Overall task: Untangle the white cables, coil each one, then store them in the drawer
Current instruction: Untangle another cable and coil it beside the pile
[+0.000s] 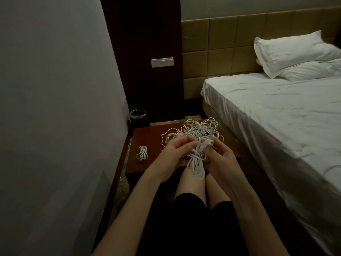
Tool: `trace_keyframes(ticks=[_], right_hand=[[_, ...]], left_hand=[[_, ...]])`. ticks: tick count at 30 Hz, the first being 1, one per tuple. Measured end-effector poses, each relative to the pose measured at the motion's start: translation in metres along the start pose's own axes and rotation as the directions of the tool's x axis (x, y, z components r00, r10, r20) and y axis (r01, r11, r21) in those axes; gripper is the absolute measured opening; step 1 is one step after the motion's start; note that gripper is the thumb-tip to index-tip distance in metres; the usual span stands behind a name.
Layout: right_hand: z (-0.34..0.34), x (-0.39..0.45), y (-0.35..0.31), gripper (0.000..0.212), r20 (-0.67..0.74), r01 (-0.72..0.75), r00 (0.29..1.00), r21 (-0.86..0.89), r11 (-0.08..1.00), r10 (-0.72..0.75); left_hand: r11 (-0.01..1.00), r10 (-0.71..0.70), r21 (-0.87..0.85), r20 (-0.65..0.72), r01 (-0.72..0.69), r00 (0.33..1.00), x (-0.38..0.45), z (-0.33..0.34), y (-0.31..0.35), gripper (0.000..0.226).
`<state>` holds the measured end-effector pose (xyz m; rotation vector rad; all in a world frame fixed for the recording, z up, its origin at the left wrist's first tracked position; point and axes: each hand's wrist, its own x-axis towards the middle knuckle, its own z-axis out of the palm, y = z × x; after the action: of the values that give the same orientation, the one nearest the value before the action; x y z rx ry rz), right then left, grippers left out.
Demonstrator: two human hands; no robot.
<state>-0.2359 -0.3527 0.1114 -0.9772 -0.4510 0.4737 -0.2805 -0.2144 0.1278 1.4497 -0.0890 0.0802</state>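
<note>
a dim bedroom, with a reddish wooden nightstand (147, 137) between a grey wall and a white-sheeted bed (276, 117). a tangled heap of white cables (197, 129) lies on the nightstand's far side. the left hand (175, 154) and right hand (221, 156) both grip a half-wound cable bundle (198, 159) above the knees. one finished coil (142, 153) rests on the nightstand's left part.

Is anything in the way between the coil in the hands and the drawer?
The drawer is not visible, so that path cannot be judged. Both hands already hold the coil, which still trails into the tangled pile on the nightstand.
</note>
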Motion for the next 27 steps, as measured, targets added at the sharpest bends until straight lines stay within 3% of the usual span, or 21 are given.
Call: trace_keyframes(ticks=[6,11,13,17,21,27], right_hand=[[0.001,0.002,0.005,0.02,0.025,-0.009,1.0,-0.022,1.0,0.009],[-0.004,0.004,0.008,0.024,0.081,-0.029,0.996,-0.005,1.0,0.029],[-0.006,0.004,0.011,0.028,0.069,-0.044,0.997,-0.021,0.999,0.045],[-0.011,0.01,0.012,0.03,-0.141,-0.055,0.989,-0.111,0.992,0.039],[-0.007,0.017,0.022,0.023,-0.226,-0.002,0.972,-0.258,0.966,-0.059],[0.005,0.033,0.053,0.018,-0.183,0.069,0.969,-0.437,0.897,-0.164]], left_hand=[[0.883,-0.076,-0.467,-0.063,0.038,0.995,0.001,0.008,-0.019,0.026],[0.805,-0.129,-0.59,-0.075,0.061,0.989,0.003,0.008,-0.027,0.027],[0.824,-0.139,-0.564,-0.109,0.054,0.984,0.003,0.005,-0.029,0.029],[0.934,-0.08,-0.356,-0.142,0.025,0.987,-0.006,-0.015,-0.026,0.035],[1.0,-0.025,0.001,-0.187,0.026,0.982,-0.013,-0.03,-0.022,0.04],[0.997,0.011,-0.064,-0.472,-0.047,0.881,-0.007,-0.047,-0.04,0.023]])
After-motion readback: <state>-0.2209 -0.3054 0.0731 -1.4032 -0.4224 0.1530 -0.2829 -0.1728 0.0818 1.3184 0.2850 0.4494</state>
